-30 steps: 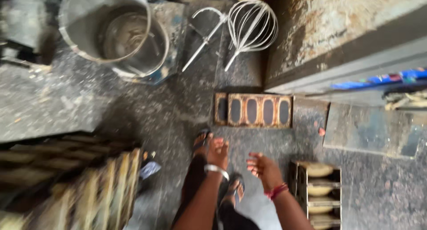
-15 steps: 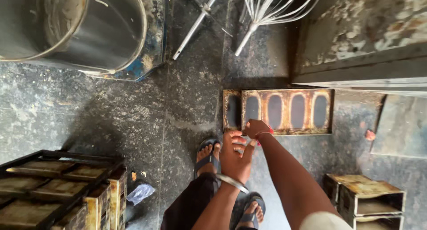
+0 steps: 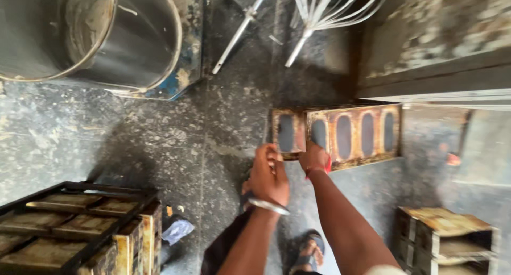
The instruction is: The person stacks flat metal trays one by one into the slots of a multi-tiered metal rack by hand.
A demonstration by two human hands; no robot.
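A rusty orange baking tin set (image 3: 346,134) with several oval wells lies on the dark floor in front of me. My right hand (image 3: 315,157) grips its near edge at the left part, with a red band at the wrist. My left hand (image 3: 269,176), wearing a silver bangle, is closed at the tin's near left corner, touching it beside the right hand. My sandalled foot (image 3: 308,251) shows below, between the arms.
A large metal mixing bowl (image 3: 93,35) stands at the top left. A big wire whisk (image 3: 324,14) lies at the top centre. Stacked rusty tins (image 3: 69,230) sit at the lower left, another stack (image 3: 447,238) at the lower right. A worn metal cabinet edge (image 3: 442,67) runs along the right.
Both hands have reached forward from near my feet to the tin set on the floor and closed on its near edge. The view has moved closer to the floor.
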